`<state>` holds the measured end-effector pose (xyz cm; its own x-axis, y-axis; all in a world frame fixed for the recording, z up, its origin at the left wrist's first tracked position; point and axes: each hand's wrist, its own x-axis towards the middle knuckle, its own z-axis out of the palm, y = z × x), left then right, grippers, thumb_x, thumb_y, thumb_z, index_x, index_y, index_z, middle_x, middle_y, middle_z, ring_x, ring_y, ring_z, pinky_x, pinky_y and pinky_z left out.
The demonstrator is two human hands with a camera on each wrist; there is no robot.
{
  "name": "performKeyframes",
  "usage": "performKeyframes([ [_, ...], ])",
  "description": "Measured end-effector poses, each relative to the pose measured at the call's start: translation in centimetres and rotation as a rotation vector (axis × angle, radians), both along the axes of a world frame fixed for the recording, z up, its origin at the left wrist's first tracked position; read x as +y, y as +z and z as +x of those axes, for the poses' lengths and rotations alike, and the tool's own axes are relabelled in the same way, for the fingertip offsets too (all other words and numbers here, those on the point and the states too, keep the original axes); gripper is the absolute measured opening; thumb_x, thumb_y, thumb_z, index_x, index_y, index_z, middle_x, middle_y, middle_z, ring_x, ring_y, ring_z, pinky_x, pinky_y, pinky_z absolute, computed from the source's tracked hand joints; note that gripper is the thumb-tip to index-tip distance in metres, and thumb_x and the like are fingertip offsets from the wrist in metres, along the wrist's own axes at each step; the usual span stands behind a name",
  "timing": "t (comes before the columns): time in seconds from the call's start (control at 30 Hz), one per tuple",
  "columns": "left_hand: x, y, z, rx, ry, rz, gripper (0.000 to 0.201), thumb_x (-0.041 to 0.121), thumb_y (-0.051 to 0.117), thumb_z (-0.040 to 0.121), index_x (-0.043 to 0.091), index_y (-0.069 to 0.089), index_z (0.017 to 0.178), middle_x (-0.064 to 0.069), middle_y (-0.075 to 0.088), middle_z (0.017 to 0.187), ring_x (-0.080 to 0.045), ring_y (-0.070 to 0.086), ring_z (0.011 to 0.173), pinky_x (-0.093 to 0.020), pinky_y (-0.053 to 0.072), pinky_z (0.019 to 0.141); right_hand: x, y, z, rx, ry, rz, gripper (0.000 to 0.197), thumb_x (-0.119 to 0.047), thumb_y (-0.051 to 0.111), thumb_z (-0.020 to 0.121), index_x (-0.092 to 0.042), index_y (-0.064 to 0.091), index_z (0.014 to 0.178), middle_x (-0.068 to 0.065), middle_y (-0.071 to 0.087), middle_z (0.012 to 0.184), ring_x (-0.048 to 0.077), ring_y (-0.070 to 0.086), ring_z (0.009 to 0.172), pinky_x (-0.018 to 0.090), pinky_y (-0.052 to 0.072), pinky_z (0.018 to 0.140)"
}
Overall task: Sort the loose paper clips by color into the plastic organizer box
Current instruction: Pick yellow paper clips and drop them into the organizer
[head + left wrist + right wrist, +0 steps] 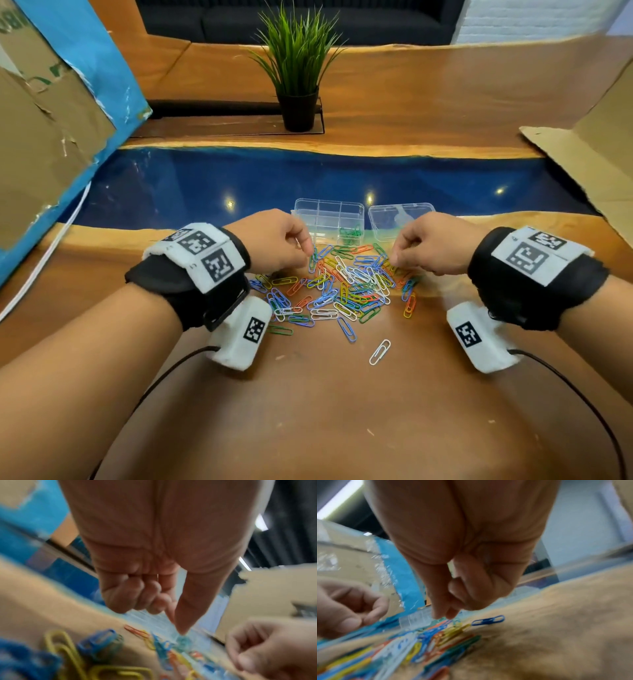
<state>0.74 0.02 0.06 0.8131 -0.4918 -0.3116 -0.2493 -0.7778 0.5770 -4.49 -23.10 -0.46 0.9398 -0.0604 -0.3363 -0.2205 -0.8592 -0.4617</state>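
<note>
A heap of loose paper clips (342, 286) in blue, green, yellow, orange and white lies on the wooden part of the bench (325, 411), between the two hands. The left hand (274, 243) hovers at the heap's far left edge, its outer fingers curled under and its thumb and forefinger brought together at their tips on a greenish clip; the left wrist view is too blurred to confirm a firm hold. The right hand (431, 243) is at the heap's far right edge, fingers curled, thumb and forefinger tips meeting low over the clips; whether a clip sits between them cannot be told. Just beyond the heap, where the wood meets the blue resin strip, stands the clear plastic organizer box (329, 217), divided into compartments, with a small cluster of green clips (351, 233) in its near right compartment. Its clear lid (400, 219) lies just to the right of it. One white clip (379, 352) lies apart on the near side of the heap, and a blue clip (346, 329) sits between it and the heap. Far across the bench stands a potted grass plant (296, 68). Cardboard panels stand at the left (41, 137) and right (596, 154) edges.
</note>
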Motion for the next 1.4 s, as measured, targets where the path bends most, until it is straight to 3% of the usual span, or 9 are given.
performKeyframes([
  [0.1, 0.0, 0.4, -0.5, -0.154, -0.050, 0.209, 0.004, 0.026, 0.070, 0.078, 0.026, 0.068, 0.082, 0.010, 0.042, 0.056, -0.005, 0.042, 0.054, -0.023, 0.033, 0.052, 0.4, 0.2, 0.1, -0.063, 0.089, -0.196, 0.005, -0.021, 0.069, 0.081, -0.021, 0.073, 0.084, -0.018, 0.051, 0.062, -0.001, 0.046, 0.061, 0.014, 0.033, 0.053],
  [0.23, 0.1, 0.1, -0.7, -0.195, -0.076, 0.392, 0.004, 0.023, 0.070, 0.076, 0.026, 0.068, 0.078, 0.011, 0.050, 0.064, -0.004, 0.047, 0.059, -0.023, 0.038, 0.057, 0.9, -0.1, 0.3, -0.059, 0.168, -0.328, 0.015, -0.024, 0.072, 0.076, -0.028, 0.070, 0.091, -0.011, 0.047, 0.065, 0.011, 0.048, 0.068, 0.020, 0.035, 0.053],
  [0.4, 0.0, 0.2, -0.8, -0.206, -0.108, 0.449, 0.010, 0.020, 0.067, 0.076, 0.023, 0.064, 0.067, 0.010, 0.055, 0.062, -0.004, 0.049, 0.056, -0.019, 0.038, 0.048, 0.9, 0.1, 0.1, -0.086, 0.217, -0.368, 0.006, -0.029, 0.069, 0.078, -0.028, 0.068, 0.085, -0.013, 0.044, 0.067, 0.014, 0.047, 0.078, 0.023, 0.040, 0.068],
  [0.53, -0.2, 0.2, -1.0, -0.177, -0.108, 0.440, 0.011, 0.021, 0.066, 0.075, 0.022, 0.061, 0.065, 0.010, 0.056, 0.064, -0.006, 0.051, 0.059, -0.019, 0.040, 0.050, 1.2, 0.4, -0.1, -0.063, 0.263, -0.393, 0.004, -0.027, 0.065, 0.079, -0.026, 0.065, 0.075, -0.011, 0.049, 0.062, 0.014, 0.050, 0.073, 0.021, 0.043, 0.060],
  [0.77, 0.1, 0.6, -0.8, -0.049, -0.035, 0.166, 0.021, 0.032, 0.067, 0.078, 0.021, 0.054, 0.066, 0.008, 0.055, 0.061, -0.008, 0.048, 0.055, -0.022, 0.037, 0.053, 1.3, 0.3, -0.4, -0.017, 0.266, -0.395, 0.009, -0.029, 0.067, 0.076, -0.023, 0.062, 0.072, -0.009, 0.054, 0.065, 0.014, 0.052, 0.071, 0.022, 0.037, 0.056],
  [0.97, -0.1, 0.4, -0.9, 0.242, 0.099, -0.254, 0.015, 0.000, 0.059, 0.079, 0.014, 0.056, 0.075, -0.008, 0.055, 0.070, -0.010, 0.040, 0.043, -0.020, 0.037, 0.043, 1.5, 0.7, -0.6, 0.017, 0.262, -0.375, 0.016, -0.031, 0.065, 0.077, -0.023, 0.056, 0.067, -0.008, 0.055, 0.065, 0.010, 0.049, 0.065, 0.019, 0.036, 0.052],
  [1.1, -0.2, -0.1, -0.8, 0.363, 0.184, -0.421, 0.022, -0.005, 0.047, 0.086, 0.011, 0.061, 0.090, -0.010, 0.047, 0.068, -0.010, 0.041, 0.046, -0.018, 0.040, 0.040, 1.1, 1.2, -0.7, 0.032, 0.209, -0.327, 0.020, -0.031, 0.059, 0.080, -0.020, 0.054, 0.065, -0.003, 0.055, 0.066, 0.009, 0.046, 0.060, 0.024, 0.038, 0.056],
  [1.23, -0.4, -0.2, -0.8, 0.493, 0.273, -0.554, 0.024, -0.001, 0.033, 0.088, 0.008, 0.053, 0.077, -0.006, 0.043, 0.064, -0.014, 0.040, 0.048, -0.020, 0.037, 0.038, 1.2, 1.9, -0.5, 0.174, -0.017, 0.067, 0.025, -0.021, 0.039, 0.089, -0.011, 0.044, 0.066, 0.005, 0.042, 0.065, 0.017, 0.033, 0.052, 0.024, 0.028, 0.047],
  [1.4, -0.6, -0.5, -0.7, 0.586, 0.333, -0.607, 0.023, 0.002, 0.033, 0.087, 0.009, 0.047, 0.071, -0.005, 0.041, 0.063, -0.015, 0.038, 0.046, -0.018, 0.034, 0.036, 1.1, 2.0, -0.1, 0.308, -0.241, 0.738, 0.019, -0.017, 0.026, 0.077, -0.019, 0.028, 0.059, -0.001, 0.028, 0.051, 0.010, 0.014, 0.044, 0.016, 0.011, 0.039],
])
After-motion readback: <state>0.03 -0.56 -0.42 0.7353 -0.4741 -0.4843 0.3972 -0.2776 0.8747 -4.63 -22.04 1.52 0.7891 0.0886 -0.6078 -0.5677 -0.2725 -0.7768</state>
